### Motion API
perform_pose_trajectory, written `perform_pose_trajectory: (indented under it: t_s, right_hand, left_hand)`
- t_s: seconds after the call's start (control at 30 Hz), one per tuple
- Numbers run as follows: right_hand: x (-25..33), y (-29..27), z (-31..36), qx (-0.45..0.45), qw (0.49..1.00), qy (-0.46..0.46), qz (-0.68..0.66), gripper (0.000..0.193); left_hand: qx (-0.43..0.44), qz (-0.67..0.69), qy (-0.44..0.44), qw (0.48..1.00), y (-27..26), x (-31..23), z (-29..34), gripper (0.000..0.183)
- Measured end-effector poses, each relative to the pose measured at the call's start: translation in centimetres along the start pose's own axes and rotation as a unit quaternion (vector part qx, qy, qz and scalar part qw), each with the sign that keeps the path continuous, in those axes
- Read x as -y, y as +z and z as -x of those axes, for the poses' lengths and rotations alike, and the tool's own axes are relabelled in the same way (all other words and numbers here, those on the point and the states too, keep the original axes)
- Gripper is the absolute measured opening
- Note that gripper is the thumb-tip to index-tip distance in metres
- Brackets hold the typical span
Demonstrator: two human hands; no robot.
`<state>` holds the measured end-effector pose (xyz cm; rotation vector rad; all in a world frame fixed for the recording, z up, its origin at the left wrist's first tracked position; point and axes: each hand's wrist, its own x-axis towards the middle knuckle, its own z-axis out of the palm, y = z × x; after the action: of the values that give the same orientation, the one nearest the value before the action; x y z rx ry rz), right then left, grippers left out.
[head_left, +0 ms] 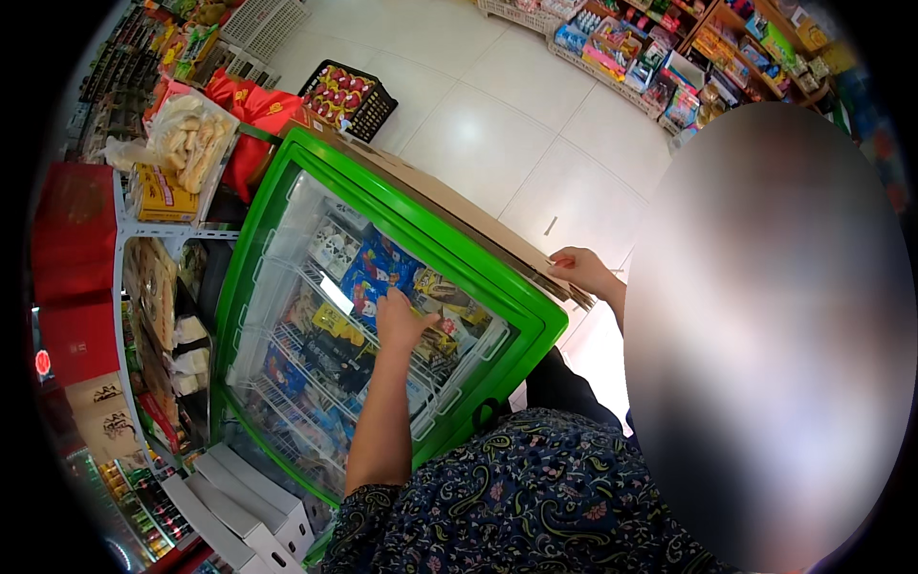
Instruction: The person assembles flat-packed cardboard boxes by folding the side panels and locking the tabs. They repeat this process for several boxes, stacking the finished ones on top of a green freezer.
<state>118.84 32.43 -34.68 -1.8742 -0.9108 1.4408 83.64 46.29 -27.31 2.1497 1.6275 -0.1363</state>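
Paisley shirt (535, 488); left fingers (390, 300) over green-framed glass (320, 359).

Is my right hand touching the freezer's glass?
Apart. The head view shows it plainly: your right hand is outside the green rim, which separates it from the glass.

Pale tiled floor (507, 115); on it, black crate (375, 121) of round red fruit (335, 91). Upper right: packed shelves, bright packaged goods (732, 48). Upper left: white slatted crate (265, 27), red bag (251, 96). Left: clear bag of pale sticks (191, 143) overlapping a yellow box (163, 196). Far left: red panels (76, 225). Lower left: white cartons (263, 502) with slots, side by side; rows of bottles (153, 502) beyond, details too small to tell.
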Motion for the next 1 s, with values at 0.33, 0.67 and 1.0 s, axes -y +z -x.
perform_pose_trajectory:
  t_s: [0.33, 0.67, 1.0]
  right_hand:
    - [-0.8, -0.2, -4.5, 0.105, 0.994, 0.007, 0.027, 0.052]
    - [1.2, 3.2, -3.7, 0.003, 0.898, -0.161, 0.41, 0.011]
    - [9.3, -5.5, -0.8, -0.15, 0.824, -0.213, 0.503, 0.009]
  left_hand:
    - [0.019, -0.019, 0.001, 1.0, -2.0, -2.5, -1.3, 0.056]
    - [0.052, -0.158, 0.358, 0.919, 6.0, -16.0, -2.3, 0.063]
    - [0.116, -0.173, 0.33, 0.921, 6.0, -15.9, -2.0, 0.063]
